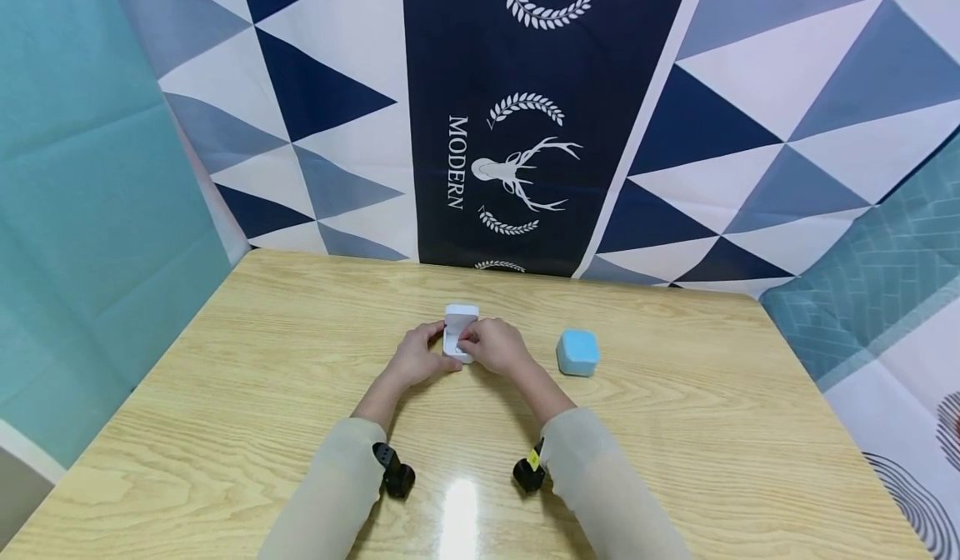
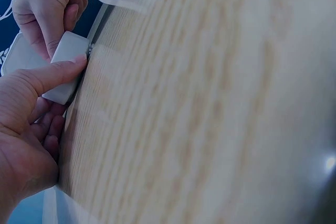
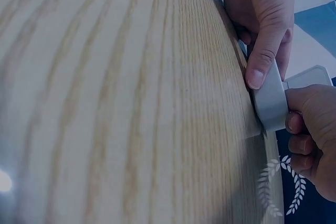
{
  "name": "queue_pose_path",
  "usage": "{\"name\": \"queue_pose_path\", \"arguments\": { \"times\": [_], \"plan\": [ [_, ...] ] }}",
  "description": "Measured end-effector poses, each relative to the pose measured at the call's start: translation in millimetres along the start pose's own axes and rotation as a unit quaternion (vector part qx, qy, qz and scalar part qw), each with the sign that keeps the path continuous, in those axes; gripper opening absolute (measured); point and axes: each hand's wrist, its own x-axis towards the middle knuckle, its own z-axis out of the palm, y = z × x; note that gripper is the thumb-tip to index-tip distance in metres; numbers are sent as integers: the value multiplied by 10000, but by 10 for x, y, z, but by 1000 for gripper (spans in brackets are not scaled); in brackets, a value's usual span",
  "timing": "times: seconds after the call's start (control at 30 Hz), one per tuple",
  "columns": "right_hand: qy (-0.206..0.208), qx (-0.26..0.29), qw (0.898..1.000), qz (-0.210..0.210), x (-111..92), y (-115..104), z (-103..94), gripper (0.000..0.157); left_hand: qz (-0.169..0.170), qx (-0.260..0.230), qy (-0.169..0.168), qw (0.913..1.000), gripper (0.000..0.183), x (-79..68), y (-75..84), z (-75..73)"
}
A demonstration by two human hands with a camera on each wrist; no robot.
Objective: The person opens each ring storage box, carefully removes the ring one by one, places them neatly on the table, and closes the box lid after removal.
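Observation:
A small white hinged box (image 1: 461,314), shaped like a ring box, stands on the table with its lid raised and its inside facing the person. My left hand (image 1: 416,356) grips it from the left, thumb across the front of the base (image 2: 70,45). From the right, my right hand (image 1: 495,345) reaches into the box, thumb and forefinger close together at the insert and the other fingers curled. Whatever is between those fingertips is hidden, and I cannot tell whether they pinch something. In the right wrist view, the left thumb (image 3: 256,77) lies against the box.
A light blue rounded box (image 1: 577,352), closed, stands to the right of the right forearm on the wooden table (image 1: 225,427). Behind the table's far edge hangs a patterned cloth (image 1: 345,127). Small black cameras (image 1: 398,480) are worn at both wrists.

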Motion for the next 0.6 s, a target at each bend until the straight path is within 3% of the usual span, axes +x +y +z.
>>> {"name": "queue_pose_path", "arguments": {
  "times": [0.2,0.6],
  "plan": [
    [2,-57,10000,-55,-4,6,3,14,48,-11,-3,10000,75,11,-4,6],
    [-62,785,9968,158,-37,6,-16,16,-8,-65,-19,10000,75,10,1,3]
  ]
}}
